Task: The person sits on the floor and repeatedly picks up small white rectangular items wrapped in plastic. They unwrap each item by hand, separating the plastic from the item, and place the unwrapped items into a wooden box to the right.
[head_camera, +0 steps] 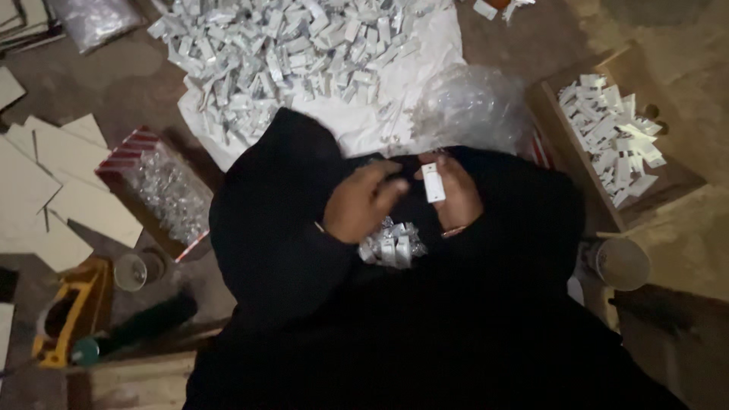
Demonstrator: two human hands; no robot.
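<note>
My right hand point(456, 193) holds a small white rectangular plastic piece point(433, 184) upright in its fingers. My left hand point(363, 201) is close beside it, fingers curled, its fingertips reaching toward the piece; I cannot tell if it pinches anything. Both arms are in black sleeves. A small heap of silvery-white pieces point(392, 246) lies on my dark lap just below the hands.
A big pile of white pieces point(281, 53) covers a white sheet ahead. A clear plastic bag point(471, 102) lies beside it. Finished white pieces fill a cardboard box point(611, 133) at right. A box of small clear parts point(163, 190), cardboard sheets, a glass point(130, 271), a metal cup point(621, 263).
</note>
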